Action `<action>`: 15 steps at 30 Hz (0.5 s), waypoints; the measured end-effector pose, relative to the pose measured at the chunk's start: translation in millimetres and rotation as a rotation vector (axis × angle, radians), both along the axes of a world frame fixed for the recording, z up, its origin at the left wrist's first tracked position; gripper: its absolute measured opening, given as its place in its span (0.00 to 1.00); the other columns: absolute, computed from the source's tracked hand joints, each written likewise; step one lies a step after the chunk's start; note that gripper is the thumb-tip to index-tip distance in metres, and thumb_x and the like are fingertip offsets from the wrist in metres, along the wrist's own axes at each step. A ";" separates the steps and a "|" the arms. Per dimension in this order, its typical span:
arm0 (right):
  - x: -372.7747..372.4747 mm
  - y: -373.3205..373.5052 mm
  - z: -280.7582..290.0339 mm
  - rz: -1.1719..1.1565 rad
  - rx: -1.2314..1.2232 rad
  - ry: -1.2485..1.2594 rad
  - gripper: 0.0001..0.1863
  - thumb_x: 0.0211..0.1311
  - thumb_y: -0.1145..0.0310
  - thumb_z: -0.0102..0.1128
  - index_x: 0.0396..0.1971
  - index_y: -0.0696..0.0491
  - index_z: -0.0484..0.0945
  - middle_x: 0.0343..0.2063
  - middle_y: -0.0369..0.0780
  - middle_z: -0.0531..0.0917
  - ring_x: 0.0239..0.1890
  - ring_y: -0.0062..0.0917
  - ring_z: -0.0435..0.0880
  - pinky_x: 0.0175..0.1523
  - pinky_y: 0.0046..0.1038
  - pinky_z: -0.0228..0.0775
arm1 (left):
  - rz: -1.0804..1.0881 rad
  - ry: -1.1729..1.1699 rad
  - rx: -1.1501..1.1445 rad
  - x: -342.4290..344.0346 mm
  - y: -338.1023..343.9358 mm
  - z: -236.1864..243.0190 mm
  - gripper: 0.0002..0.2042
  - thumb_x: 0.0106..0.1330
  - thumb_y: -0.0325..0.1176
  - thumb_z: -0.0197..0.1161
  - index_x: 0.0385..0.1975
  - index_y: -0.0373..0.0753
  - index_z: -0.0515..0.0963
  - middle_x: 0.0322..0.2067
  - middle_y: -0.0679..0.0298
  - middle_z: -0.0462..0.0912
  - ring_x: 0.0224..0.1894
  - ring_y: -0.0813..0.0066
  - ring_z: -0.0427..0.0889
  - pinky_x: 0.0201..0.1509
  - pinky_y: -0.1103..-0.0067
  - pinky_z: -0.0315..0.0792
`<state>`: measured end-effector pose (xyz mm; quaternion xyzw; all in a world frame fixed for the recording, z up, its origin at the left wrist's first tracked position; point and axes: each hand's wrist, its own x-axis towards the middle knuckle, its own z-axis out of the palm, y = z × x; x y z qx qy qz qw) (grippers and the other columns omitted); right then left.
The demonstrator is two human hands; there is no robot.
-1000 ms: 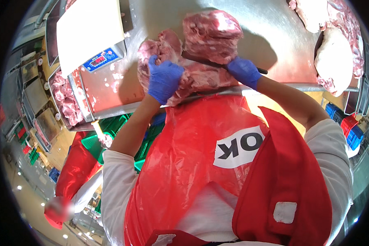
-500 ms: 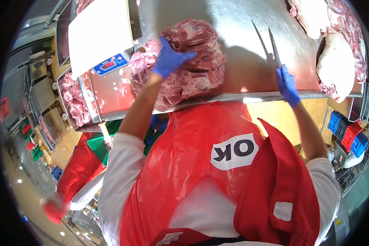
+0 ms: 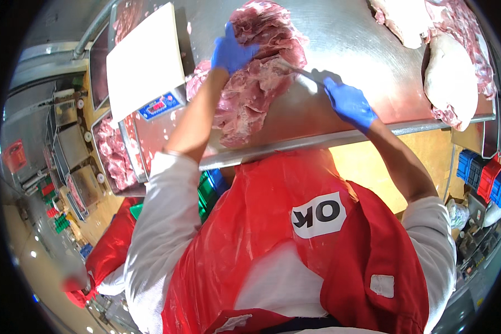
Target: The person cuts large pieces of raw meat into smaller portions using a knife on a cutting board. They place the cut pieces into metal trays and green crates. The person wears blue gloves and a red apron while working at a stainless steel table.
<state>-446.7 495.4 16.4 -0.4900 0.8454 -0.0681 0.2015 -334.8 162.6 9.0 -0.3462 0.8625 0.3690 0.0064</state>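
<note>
A large piece of raw, dark pink meat [image 3: 254, 83] lies across the near part of a steel table. On its far left side, my left hand [image 3: 232, 51], in a blue glove, grips it with the thumb over the top. My gloved right hand [image 3: 350, 104] is closed round a knife [image 3: 309, 75], whose handle is mostly hidden in the fist. The blade points left, and its tip is at the meat's right side; whether it is inside the flesh I cannot tell.
A digital scale [image 3: 160, 106] with a white board [image 3: 145, 61] stands left, above a metal tray [image 3: 115, 150] of meat pieces. Large skin-covered cuts [image 3: 451, 78] lie at the right. The table's raised front edge [image 3: 295, 142] runs before me. Another person's red apron [image 3: 114, 236] shows lower left.
My right hand has swung the knife left, from pointing away over bare steel to the meat's side. The meat looks narrower and farther off, with my left hand still on it.
</note>
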 end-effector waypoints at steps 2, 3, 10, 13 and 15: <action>-19.6 -22.7 -6.2 -0.117 -0.146 -0.045 0.10 0.73 0.61 0.46 0.44 0.51 0.69 0.26 0.53 0.82 0.32 0.53 0.82 0.35 0.53 0.71 | -0.117 0.270 -0.167 35.5 46.0 -7.1 0.39 0.50 0.51 0.73 0.61 0.39 0.65 0.57 0.45 0.73 0.56 0.45 0.75 0.58 0.58 0.71; -32.1 -27.6 -7.1 -0.103 -0.167 -0.005 0.10 0.72 0.61 0.46 0.44 0.51 0.70 0.26 0.53 0.81 0.32 0.53 0.82 0.35 0.52 0.72 | -0.204 0.120 -0.381 49.6 70.3 -14.4 0.38 0.51 0.50 0.72 0.61 0.42 0.66 0.56 0.49 0.73 0.55 0.48 0.75 0.56 0.58 0.70; -62.9 -76.0 4.8 0.216 -0.077 0.083 0.12 0.72 0.64 0.42 0.37 0.52 0.75 0.26 0.52 0.82 0.32 0.51 0.82 0.35 0.50 0.72 | -0.351 0.007 -0.812 61.0 131.7 -29.9 0.21 0.56 0.41 0.64 0.51 0.53 0.74 0.43 0.59 0.74 0.44 0.58 0.75 0.49 0.58 0.64; -53.7 -114.9 -11.7 0.348 -0.015 0.125 0.17 0.74 0.61 0.39 0.38 0.54 0.77 0.28 0.52 0.82 0.34 0.51 0.83 0.38 0.48 0.73 | -0.366 0.057 -0.835 63.1 130.2 -42.7 0.14 0.58 0.37 0.61 0.45 0.53 0.75 0.38 0.60 0.73 0.40 0.60 0.75 0.46 0.59 0.64; -45.2 -129.1 -31.4 0.378 -0.141 0.126 0.19 0.75 0.59 0.38 0.40 0.56 0.77 0.29 0.52 0.82 0.35 0.50 0.83 0.39 0.48 0.74 | -0.373 0.061 -0.818 67.2 127.7 -42.8 0.12 0.58 0.35 0.60 0.43 0.53 0.76 0.36 0.61 0.73 0.39 0.60 0.75 0.43 0.61 0.65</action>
